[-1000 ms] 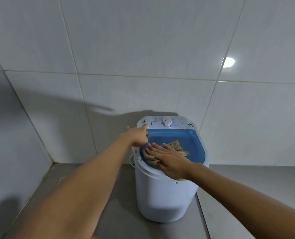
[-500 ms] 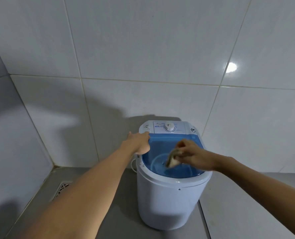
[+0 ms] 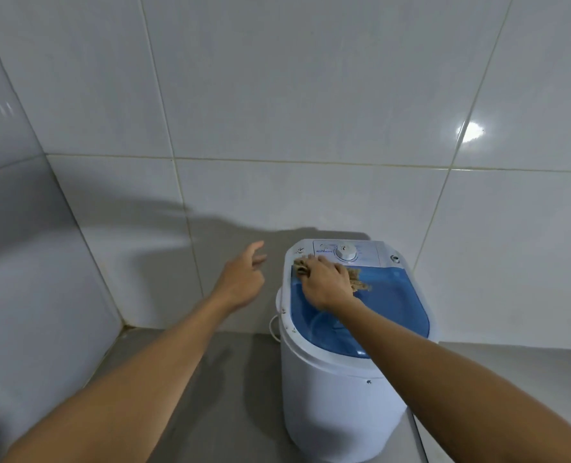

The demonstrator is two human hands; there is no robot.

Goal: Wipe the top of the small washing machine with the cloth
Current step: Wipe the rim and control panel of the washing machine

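A small white washing machine with a blue see-through lid and a white control panel with a dial stands on the grey floor against the tiled wall. My right hand presses a tan cloth onto the machine's top at the far left corner, where the lid meets the panel. The cloth shows at my fingertips and behind my knuckles. My left hand hovers in the air to the left of the machine, fingers apart, touching nothing.
White tiled walls meet in a corner at the left. A grey floor surrounds the machine. A thin white cord loops at the machine's left side.
My right hand carried the cloth from the lid's middle to the far left corner and pressed it down. My left hand let go of the machine's left edge and moved away leftwards.
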